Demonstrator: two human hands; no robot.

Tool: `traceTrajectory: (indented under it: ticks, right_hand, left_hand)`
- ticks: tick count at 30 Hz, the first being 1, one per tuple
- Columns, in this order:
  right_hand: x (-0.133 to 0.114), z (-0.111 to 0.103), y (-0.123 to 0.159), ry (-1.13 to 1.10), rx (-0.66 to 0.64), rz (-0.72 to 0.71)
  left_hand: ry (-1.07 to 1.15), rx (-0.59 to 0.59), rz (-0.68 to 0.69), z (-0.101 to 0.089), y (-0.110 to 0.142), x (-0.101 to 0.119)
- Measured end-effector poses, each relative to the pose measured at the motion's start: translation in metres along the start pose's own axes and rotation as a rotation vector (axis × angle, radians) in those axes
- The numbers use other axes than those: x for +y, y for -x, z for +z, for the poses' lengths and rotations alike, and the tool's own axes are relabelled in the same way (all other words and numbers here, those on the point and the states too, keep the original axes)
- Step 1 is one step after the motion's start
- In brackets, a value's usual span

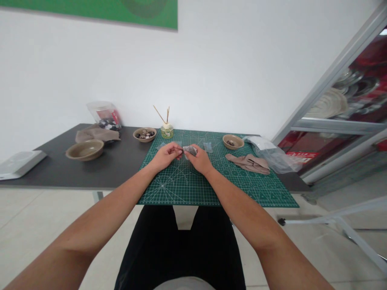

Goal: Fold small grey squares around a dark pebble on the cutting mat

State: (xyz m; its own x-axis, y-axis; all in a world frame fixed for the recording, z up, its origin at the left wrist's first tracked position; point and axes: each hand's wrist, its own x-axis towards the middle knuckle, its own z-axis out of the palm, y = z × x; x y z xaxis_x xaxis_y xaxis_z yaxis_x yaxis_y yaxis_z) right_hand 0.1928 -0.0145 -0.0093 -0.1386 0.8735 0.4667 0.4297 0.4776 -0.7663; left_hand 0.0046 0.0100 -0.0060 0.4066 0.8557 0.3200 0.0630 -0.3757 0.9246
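While the right hand [198, 158] grips a grey wad [190, 149] between its fingers, the left hand [168, 156] has its fingertips pinched on a small dark piece [182, 151], too small to identify, just beside the wad. Both hands are close together over the green mat [187, 187]. A clear packet [208, 147] lies just past the right hand. Near the mat's right side, a bowl [237, 139] holds a few stones [230, 143], with a brown cloth [250, 164] nearer the person. A jar [167, 131] with sticks stands at the rear, beside another stone-filled bowl [145, 140].
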Motion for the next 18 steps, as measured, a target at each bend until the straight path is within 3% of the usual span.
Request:
traceTrajectory:
  ticks: [7, 18]
  right_hand:
    - [0.0013, 0.0010, -0.0003, 0.020, -0.018, -0.026]
    - [0.0055, 0.0032, -0.0016, 0.000, -0.070, 0.001]
  left_hand:
    - [-0.034, 0.013, -0.008, -0.0003, -0.0007, -0.0015]
    - [-0.028, 0.019, -0.171, -0.0004, 0.0001, 0.0000]
